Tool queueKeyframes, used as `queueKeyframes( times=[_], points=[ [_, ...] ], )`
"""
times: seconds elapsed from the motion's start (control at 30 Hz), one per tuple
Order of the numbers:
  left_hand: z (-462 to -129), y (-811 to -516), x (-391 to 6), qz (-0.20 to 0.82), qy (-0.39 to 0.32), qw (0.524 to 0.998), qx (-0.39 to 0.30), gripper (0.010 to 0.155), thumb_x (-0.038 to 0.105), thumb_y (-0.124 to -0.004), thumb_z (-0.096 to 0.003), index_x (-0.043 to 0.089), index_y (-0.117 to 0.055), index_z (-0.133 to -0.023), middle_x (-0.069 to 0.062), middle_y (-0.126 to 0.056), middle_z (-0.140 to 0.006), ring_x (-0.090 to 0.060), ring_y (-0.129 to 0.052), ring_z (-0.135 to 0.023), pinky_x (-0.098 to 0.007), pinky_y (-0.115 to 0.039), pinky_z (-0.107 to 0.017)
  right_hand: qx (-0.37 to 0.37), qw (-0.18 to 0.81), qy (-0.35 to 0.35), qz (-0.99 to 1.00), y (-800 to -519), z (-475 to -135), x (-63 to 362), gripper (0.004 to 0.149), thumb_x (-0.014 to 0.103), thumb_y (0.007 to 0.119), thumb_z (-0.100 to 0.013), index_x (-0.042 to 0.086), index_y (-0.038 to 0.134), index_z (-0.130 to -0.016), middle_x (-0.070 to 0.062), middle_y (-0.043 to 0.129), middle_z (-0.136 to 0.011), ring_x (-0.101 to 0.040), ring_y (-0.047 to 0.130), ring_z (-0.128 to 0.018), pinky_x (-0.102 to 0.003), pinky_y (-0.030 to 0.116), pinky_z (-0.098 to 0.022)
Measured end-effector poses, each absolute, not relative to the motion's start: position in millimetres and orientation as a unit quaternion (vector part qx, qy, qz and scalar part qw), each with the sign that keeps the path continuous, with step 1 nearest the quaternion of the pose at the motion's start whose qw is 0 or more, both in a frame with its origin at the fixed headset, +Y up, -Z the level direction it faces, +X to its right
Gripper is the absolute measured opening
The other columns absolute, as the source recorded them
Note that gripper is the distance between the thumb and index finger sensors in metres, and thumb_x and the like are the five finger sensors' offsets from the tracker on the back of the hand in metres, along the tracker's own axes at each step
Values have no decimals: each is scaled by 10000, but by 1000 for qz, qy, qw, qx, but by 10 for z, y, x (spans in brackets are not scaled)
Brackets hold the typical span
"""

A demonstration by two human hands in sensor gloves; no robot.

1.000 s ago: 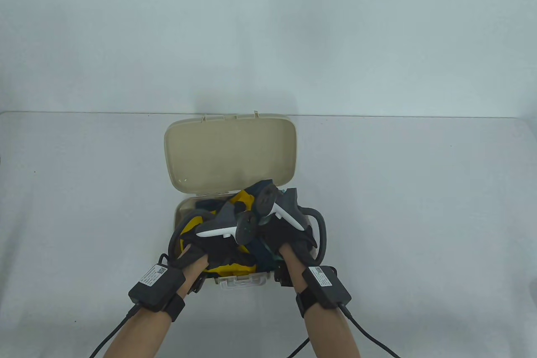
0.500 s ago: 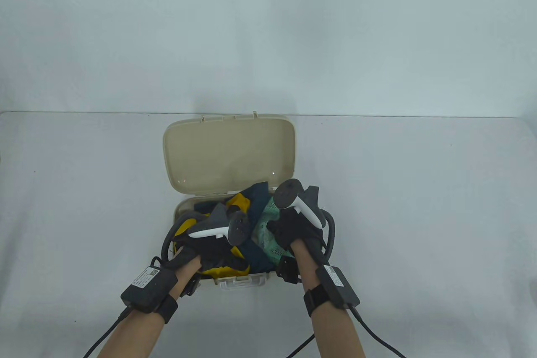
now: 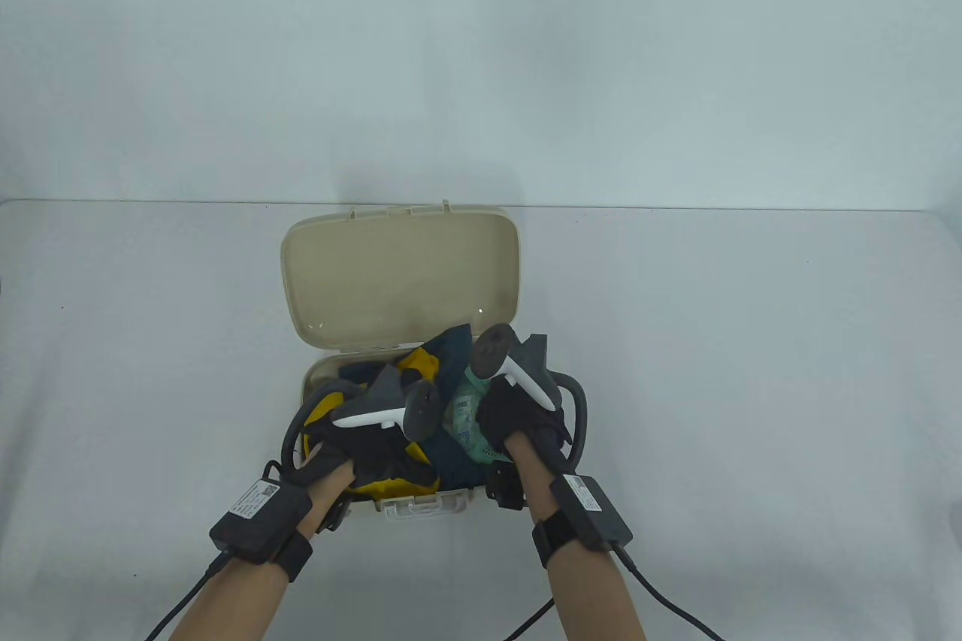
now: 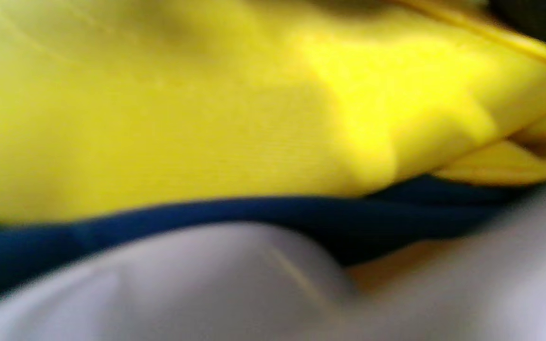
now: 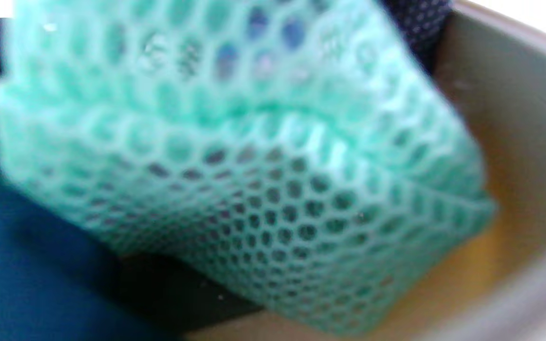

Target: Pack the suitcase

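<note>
— What do you see from where you sit?

— I see a small beige plastic suitcase on the pale grey counter. Its lid stands open on the far side of my hands. Both hands are down inside the case.

— What is in it?

— A soft yellow cloth, a dark blue cloth and a mint green mesh pouch. The yellow cloth lies under my left hand. The mesh pouch lies just beside my right hand, on its inner side. The blue cloth sits between the two hands.

— Is the left hand holding anything?

— It rests on the yellow cloth, but the white tracker hides its fingers. I cannot tell if they are bent or flat. The left wrist view is blurry and shows yellow cloth over a strip of blue cloth.

— And the right hand?

— It is down on the mesh pouch by the case's right wall. I cannot tell if its fingers pinch the pouch or just press it. The right wrist view shows the mesh pouch close up, with blue cloth beside it and the beige wall on the other side.
</note>
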State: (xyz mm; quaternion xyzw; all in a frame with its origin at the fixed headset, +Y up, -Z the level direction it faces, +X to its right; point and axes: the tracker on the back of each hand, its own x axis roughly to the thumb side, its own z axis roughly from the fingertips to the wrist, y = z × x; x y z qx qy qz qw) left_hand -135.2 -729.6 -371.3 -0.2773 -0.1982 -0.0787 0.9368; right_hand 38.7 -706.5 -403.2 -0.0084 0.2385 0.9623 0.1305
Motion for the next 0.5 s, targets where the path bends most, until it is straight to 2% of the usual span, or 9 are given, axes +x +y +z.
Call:
queueKeyframes(
  times=[0.1, 0.23, 0.3, 0.33, 0.37, 0.4, 0.5],
  points=[
    [-3689, -7194, -1433, -34, -209, 943, -258, 843, 700, -694, -379, 451, -324, -1095, -39, 12, -1180, -463, -264, -1143, -655, -407, -784, 26, 189, 263, 946, -6911, -3990, 452, 791, 430, 689, -551, -93, 402, -1070, -306, 727, -973, -402, 959, -722, -371, 905, -455],
    [-3575, -6868, -1555, 15, -224, 954, -201, 866, 656, -723, -393, 454, -263, -1098, -45, -88, -1207, -433, -328, -1153, -638, -456, -789, 49, 151, 169, 973, -6445, -3906, 525, 749, 467, 689, -542, -28, 496, -1071, -244, 774, -958, -350, 976, -683, -346, 896, -446],
    [-3503, -6700, -1658, 50, -222, 960, -163, 910, 642, -737, -396, 413, -216, -1106, -52, -152, -1220, -410, -370, -1158, -625, -473, -793, 72, 130, 112, 982, -6224, -3852, 545, 771, 509, 697, -524, 39, 477, -1094, -185, 740, -1005, -346, 919, -758, -366, 859, -480],
    [-3485, -6662, -1699, 59, -219, 961, -155, 933, 632, -743, -398, 377, -198, -1110, -59, -195, -1223, -396, -385, -1158, -599, -475, -801, 93, 129, 108, 981, -6185, -3838, 537, 807, 534, 701, -511, 74, 426, -1114, -177, 668, -1061, -373, 841, -857, -412, 822, -548],
    [-3469, -6634, -1750, 62, -214, 963, -153, 957, 626, -749, -399, 340, -181, -1114, -78, -229, -1224, -389, -391, -1156, -581, -473, -806, 130, 130, 122, 975, -6163, -3824, 510, 844, 553, 709, -497, 110, 372, -1131, -162, 564, -1129, -420, 711, -977, -519, 721, -660],
    [-3461, -6632, -1801, 59, -207, 964, -156, 971, 621, -752, -400, 309, -178, -1118, -89, -250, -1222, -388, -395, -1152, -560, -472, -811, 170, 125, 156, 965, -6180, -3810, 460, 887, 557, 726, -485, 142, 303, -1144, -134, 448, -1185, -467, 555, -1062, -612, 581, -724],
    [-3473, -6726, -1895, 29, -182, 965, -187, 1017, 618, -760, -396, 243, -149, -1118, -119, -240, -1213, -411, -380, -1140, -537, -462, -813, 215, 44, 195, 956, -6349, -3768, 285, 1020, 599, 747, -443, 146, 145, -1131, -104, 241, -1231, -521, 318, -1119, -673, 447, -757]
  ],
)
